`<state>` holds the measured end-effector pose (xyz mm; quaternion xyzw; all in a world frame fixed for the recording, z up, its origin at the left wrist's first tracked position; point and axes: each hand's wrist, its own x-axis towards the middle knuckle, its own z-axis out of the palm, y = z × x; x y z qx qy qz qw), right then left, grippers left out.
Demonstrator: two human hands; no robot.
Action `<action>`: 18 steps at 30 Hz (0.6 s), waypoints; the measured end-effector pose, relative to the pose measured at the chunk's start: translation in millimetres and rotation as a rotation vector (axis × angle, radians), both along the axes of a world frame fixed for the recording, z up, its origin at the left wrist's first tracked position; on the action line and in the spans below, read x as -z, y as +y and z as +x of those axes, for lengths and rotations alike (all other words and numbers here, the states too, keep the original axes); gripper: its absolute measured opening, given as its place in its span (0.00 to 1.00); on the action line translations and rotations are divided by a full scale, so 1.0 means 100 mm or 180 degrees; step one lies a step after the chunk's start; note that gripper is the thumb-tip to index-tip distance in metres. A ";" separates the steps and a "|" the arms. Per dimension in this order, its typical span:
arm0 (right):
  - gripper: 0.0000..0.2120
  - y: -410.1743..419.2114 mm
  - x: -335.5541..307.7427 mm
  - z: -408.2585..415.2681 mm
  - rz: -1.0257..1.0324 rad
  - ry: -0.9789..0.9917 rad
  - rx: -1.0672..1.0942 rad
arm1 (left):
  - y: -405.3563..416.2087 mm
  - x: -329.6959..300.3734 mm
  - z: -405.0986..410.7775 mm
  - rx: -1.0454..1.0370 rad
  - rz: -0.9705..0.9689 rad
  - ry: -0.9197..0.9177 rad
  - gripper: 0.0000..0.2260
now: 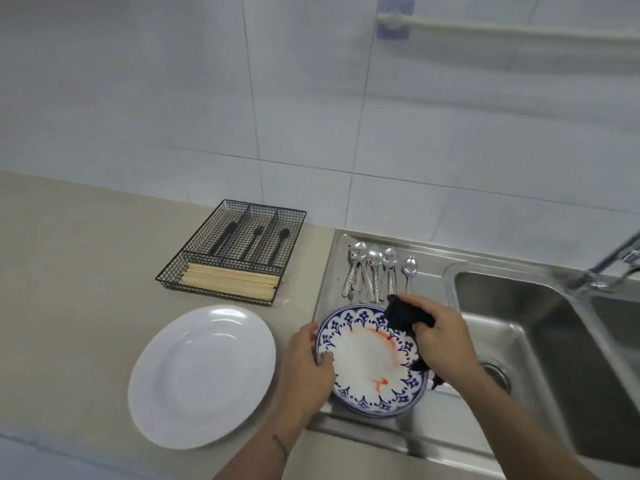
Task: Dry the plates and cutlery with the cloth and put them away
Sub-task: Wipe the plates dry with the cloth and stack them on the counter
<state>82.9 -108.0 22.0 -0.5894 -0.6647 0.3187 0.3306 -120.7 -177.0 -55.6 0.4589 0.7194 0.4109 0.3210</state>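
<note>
The round blue-patterned white plate is gripped at its left rim by the left hand; the crumpled black cloth is clutched in the right hand's curled fingers.

- A plate is set on the counter, left of the sink drainboard.
- A wire tray is placed far of it.
- 4 spoons are laid on the drainboard, far of another plate.

A round white plate with a blue patterned rim, smeared orange-red, lies on the steel drainboard's near edge. A crumpled black cloth touches its far-right rim. Four steel spoons lie beyond. A plain white plate sits on the desk's near part.
</note>
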 end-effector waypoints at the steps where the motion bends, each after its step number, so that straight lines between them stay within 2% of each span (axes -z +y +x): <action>1: 0.28 -0.02 0.01 0.08 -0.0038 -0.0018 0.0023 | 0.00 0.05 0.06 -0.0026 -0.0020 0.0085 0.23; 6: 0.27 -0.09 0.11 0.41 -0.0185 -0.0084 0.0054 | 0.03 0.12 0.21 -0.0375 -0.0142 0.0360 0.27; 14: 0.28 0.05 0.21 0.65 -0.0269 -0.0079 -0.0091 | 0.05 0.05 0.39 -0.1181 0.0013 0.0222 0.21; 18: 0.28 0.09 0.22 0.72 -0.0323 -0.0057 -0.0250 | 0.05 -0.03 0.44 -0.1384 0.0090 0.0228 0.16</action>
